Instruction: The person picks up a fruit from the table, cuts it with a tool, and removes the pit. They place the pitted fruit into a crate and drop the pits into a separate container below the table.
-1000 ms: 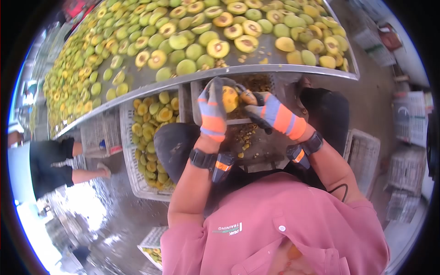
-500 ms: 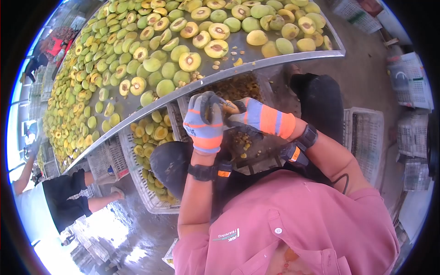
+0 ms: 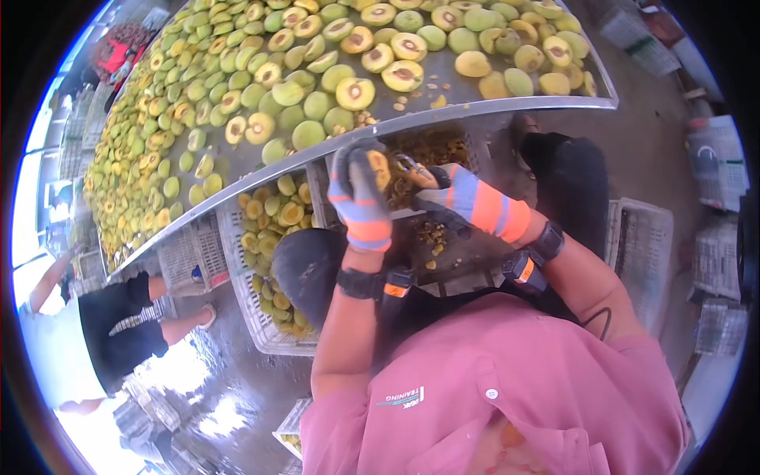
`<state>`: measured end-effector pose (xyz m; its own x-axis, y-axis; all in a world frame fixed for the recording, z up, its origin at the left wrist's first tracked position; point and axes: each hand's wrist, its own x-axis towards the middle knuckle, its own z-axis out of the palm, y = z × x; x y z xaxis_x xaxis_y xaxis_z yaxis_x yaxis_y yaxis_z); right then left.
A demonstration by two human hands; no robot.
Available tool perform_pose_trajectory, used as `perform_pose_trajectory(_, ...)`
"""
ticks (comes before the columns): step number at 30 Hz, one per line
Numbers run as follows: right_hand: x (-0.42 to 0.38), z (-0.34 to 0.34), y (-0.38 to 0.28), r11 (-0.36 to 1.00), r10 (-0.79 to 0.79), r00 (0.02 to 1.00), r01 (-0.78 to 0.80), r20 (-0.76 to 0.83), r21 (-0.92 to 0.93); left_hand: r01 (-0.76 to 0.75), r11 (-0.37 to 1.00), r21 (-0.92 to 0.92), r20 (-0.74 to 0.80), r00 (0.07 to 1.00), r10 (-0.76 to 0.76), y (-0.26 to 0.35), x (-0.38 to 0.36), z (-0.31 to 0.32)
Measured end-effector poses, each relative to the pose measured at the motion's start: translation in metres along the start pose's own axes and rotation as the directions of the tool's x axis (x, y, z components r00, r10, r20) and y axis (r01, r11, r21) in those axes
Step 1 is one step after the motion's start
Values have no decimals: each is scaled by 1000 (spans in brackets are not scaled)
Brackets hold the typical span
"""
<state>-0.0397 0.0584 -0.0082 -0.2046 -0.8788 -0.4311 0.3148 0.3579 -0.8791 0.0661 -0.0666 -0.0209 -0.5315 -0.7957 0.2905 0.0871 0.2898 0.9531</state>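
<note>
My left hand [image 3: 360,198], in a grey and orange striped glove, grips a yellow fruit half [image 3: 380,169], cut face turned to the right. Close on its right, my right hand [image 3: 475,204] in a matching glove is closed round a small tool [image 3: 419,172] with an orange-brown handle and a metal tip pointing at the fruit. A small gap separates tool and fruit. Both hands are just below the metal rim of a table [image 3: 380,127] covered with green and yellow fruit halves [image 3: 355,93]. Under them, a crate [image 3: 475,150] holds brownish scraps.
A white crate of fruit halves [image 3: 265,332] stands left of my knee. Another pale crate [image 3: 645,261] is at the right. One person [image 3: 119,332] is at the left edge, another in red [image 3: 119,59] at the upper left. Stacked crates [image 3: 716,166] line the right.
My hands have moved apart slightly, and the fruit half's cut face now shows in my left hand. The tool's tip is more visible. The whole view has shifted a little.
</note>
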Motion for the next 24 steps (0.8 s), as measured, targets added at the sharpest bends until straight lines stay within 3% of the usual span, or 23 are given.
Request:
perform_pose_trajectory(3, 6, -1, -2, 998, -14, 1000, 13, -17, -64, -117, 993, 8, 16, 993, 117, -5, -2, -6)
perform_pose_trajectory(4, 3, -3, -6, 997, 55, 998, -56, -15, -50, -125, 992, 30, 36, 992, 124, -5, -2, -7)
perform_pose_trajectory(7, 12, -2, 10, 994, -99, 994, 97, -52, -45, 18, 997, -81, 45, 999, -15, -1, -5, -3)
perform_pose_trajectory(9, 16, -5, 13, 997, -57, 998, 57, 9, -54, -98, 993, 68, 74, 993, 93, -6, -8, -1)
perform_pose_trajectory(13, 7, -7, 1, 994, 100, 995, -100, -11, 32, -265, 927, 265, 175, 959, 224, -8, -6, -2)
perform_pose_trajectory(16, 21, -12, 31, 995, -103, 995, 103, 17, 4, -377, 843, 385, 217, 924, 314, 3, -3, 3)
perform_pose_trajectory(24, 19, -13, 37, 993, -69, 997, 70, 22, -98, -348, 865, 361, 211, 934, 287, -3, -8, 5)
